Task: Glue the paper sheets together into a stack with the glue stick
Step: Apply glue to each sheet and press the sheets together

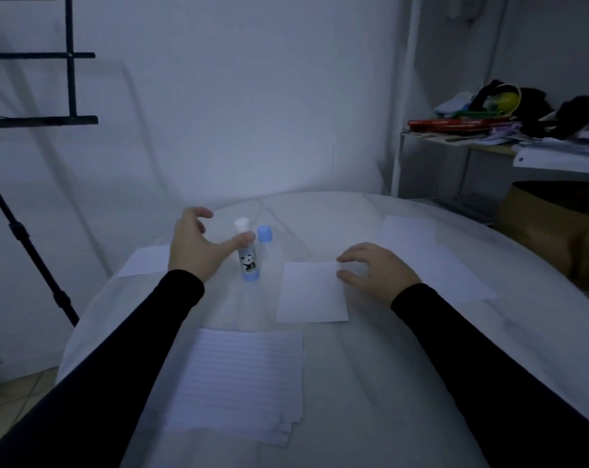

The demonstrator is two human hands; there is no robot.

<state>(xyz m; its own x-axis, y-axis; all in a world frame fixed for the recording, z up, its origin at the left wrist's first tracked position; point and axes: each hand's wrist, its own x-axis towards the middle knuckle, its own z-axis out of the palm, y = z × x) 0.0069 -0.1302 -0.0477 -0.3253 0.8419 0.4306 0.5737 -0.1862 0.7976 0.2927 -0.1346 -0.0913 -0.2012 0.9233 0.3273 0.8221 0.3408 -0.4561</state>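
Observation:
A glue stick (pixel 248 256) with a panda label stands upright and uncapped on the white table (pixel 404 383). Its white glue tip is exposed. The blue cap (pixel 264 234) stands just behind it. My left hand (pixel 191 244) is beside the stick with the thumb tip touching its side and the fingers spread apart. My right hand (pixel 377 271) lies palm down with thumb and forefinger tips at the upper right edge of a small white sheet (pixel 310 295), which lies flat. A stack of lined sheets (pixel 239 383) lies near me.
Another white sheet (pixel 431 261) lies at the right, under and beyond my right hand. A further sheet (pixel 144 261) lies at the left edge. A black stand (pixel 26 238) is left of the table. A cluttered shelf (pixel 488 126) stands at the back right.

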